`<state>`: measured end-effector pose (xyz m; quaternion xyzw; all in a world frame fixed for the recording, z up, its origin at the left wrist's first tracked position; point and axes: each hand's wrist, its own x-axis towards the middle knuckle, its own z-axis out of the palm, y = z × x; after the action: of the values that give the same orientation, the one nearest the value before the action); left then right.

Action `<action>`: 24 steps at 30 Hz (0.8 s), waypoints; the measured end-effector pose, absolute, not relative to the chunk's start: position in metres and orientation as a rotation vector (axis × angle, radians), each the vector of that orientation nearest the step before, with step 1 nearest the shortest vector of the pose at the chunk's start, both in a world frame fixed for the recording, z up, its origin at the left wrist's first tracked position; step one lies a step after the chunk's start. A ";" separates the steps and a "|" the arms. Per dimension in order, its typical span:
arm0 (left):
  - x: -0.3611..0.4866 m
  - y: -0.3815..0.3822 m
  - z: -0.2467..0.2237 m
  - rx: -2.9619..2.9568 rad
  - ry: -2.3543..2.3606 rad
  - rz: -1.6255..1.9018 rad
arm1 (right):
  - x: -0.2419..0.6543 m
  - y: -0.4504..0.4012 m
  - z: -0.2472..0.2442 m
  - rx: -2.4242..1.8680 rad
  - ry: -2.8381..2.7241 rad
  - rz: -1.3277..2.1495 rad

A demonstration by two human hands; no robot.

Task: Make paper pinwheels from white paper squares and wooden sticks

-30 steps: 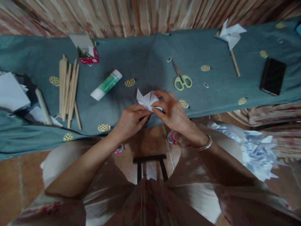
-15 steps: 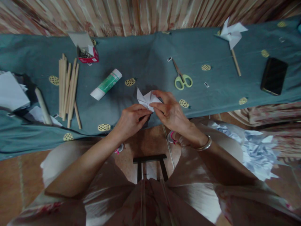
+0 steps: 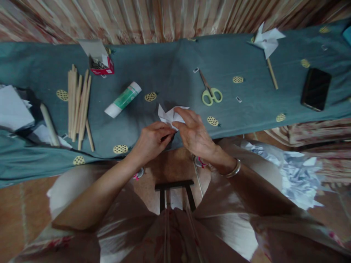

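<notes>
A folded white paper pinwheel (image 3: pixel 166 115) is held between both hands at the near edge of the cloth-covered table. My left hand (image 3: pixel 153 140) pinches its lower edge, with thumb and forefinger closed. Over its right part lies my right hand (image 3: pixel 194 133), its thumb and forefinger gripping the paper; a bracelet circles that wrist. Up and to the right are scissors (image 3: pixel 210 93) with green handles. A green and white glue stick (image 3: pixel 123 99) lies to the left of the paper.
Wooden sticks (image 3: pixel 77 106) and an open red box of metal pieces (image 3: pixel 102 66) lie left. A pinwheel on a stick (image 3: pixel 268 42) and a phone (image 3: pixel 316 89) are at right. White papers (image 3: pixel 13 107) lie far left; folded papers (image 3: pixel 298 179) rest beside the right leg.
My right hand has shifted slightly left, and its thumb and forefinger have moved over the pinwheel. The whole view has shifted a little.
</notes>
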<state>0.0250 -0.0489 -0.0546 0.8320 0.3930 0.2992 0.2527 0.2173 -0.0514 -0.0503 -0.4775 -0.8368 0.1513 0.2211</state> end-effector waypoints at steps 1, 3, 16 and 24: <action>0.025 -0.049 -0.055 2.265 1.063 0.820 | 0.217 -0.052 -0.050 -1.323 -2.321 0.421; 0.025 -0.048 -0.056 2.272 1.056 0.838 | 0.217 -0.052 -0.051 -1.321 -2.331 0.427; 0.025 -0.048 -0.057 2.277 1.071 0.848 | 0.222 -0.052 -0.049 -1.296 -2.333 0.387; 0.026 -0.049 -0.055 2.263 1.074 0.821 | 0.217 -0.047 -0.057 -1.324 -2.252 0.396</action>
<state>0.0256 -0.0486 -0.0550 0.8311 0.3946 0.3017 0.2500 0.2167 -0.0472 -0.0569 -0.4855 -0.8259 0.1452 0.2471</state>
